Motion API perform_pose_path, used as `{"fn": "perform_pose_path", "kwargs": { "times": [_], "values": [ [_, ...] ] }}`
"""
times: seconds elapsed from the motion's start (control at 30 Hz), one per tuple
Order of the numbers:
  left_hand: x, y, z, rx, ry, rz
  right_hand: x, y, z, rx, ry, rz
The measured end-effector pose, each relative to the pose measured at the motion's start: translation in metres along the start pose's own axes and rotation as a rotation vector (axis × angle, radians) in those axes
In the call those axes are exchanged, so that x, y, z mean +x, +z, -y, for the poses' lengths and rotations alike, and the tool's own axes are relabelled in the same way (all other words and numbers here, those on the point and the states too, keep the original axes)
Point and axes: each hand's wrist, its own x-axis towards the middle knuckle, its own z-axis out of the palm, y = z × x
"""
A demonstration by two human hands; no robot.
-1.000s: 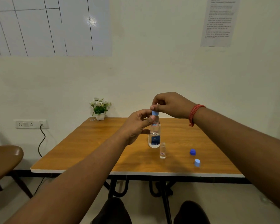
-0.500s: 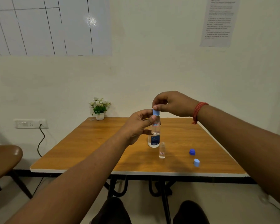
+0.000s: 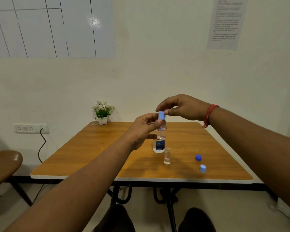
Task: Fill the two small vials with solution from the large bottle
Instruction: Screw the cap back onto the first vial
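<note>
My left hand (image 3: 141, 131) holds a small clear vial (image 3: 162, 131) with a red label, upright above the table. On top of that vial sits a light-blue cap (image 3: 161, 115), pinched between the thumb and fingers of my right hand (image 3: 182, 107). Just behind and below stands the large bottle (image 3: 158, 146) with a dark blue label; its top is hidden by the vial and my hand. A second small vial (image 3: 167, 156) stands uncapped in front of the bottle. To the right lie a dark blue cap (image 3: 198, 157) and another light-blue cap (image 3: 203, 168).
Everything sits on a wooden table (image 3: 90, 156). A small potted plant (image 3: 102, 113) is at its far left corner. A brown chair (image 3: 3, 166) stands to the left, below a wall socket with a black cable (image 3: 40, 146).
My right hand has turned on the light-blue cap, wrist swinging outward. The left hand and the vial stay in about the same place.
</note>
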Motion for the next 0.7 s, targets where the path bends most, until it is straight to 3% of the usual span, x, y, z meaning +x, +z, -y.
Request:
{"fn": "perform_pose_path", "kwargs": {
  "times": [0.7],
  "values": [
    [0.001,0.003,0.008,0.163,0.023,-0.016,0.007,0.016,0.005,-0.233,0.039,0.083]
  ]
}}
